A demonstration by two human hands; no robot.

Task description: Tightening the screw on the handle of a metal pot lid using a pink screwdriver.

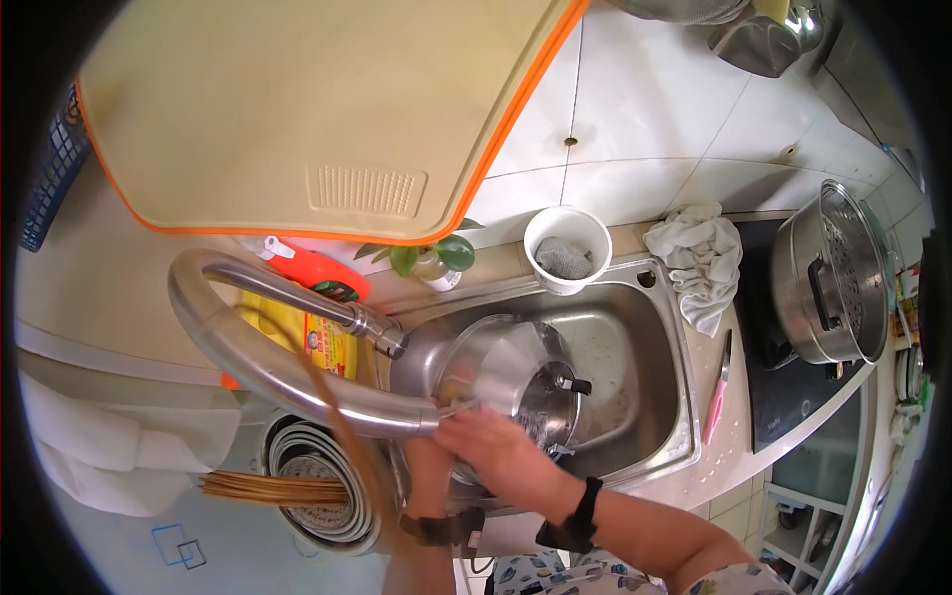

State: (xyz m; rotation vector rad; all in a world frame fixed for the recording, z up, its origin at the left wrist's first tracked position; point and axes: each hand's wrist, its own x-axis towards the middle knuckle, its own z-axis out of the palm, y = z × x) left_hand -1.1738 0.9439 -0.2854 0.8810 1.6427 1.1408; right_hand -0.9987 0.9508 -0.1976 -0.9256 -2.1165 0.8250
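My two hands meet at the spout end of the curved metal faucet (pixel 233 342), over the left part of the steel sink (pixel 620 382). My right hand (pixel 499 451) lies across my left hand (pixel 427 468), its fingers bent and close together. What they hold, if anything, does not show. The fingers of my left hand are mostly hidden behind the right. Just beyond my hands, a shiny rounded metal vessel (pixel 501 362) sits in the sink, with a smaller metal piece with a black knob (pixel 575 386) at its right side.
A white tub (pixel 567 220) with a grey scrubber stands behind the sink. Right of it lie a crumpled cloth (pixel 699 260) and a pink-handled knife (pixel 716 402), then a steamer pot (pixel 808 288) on a black cooktop. Nested bowls (pixel 369 506) with chopsticks (pixel 278 489) stand left; a large cutting board (pixel 307 109) looms above.
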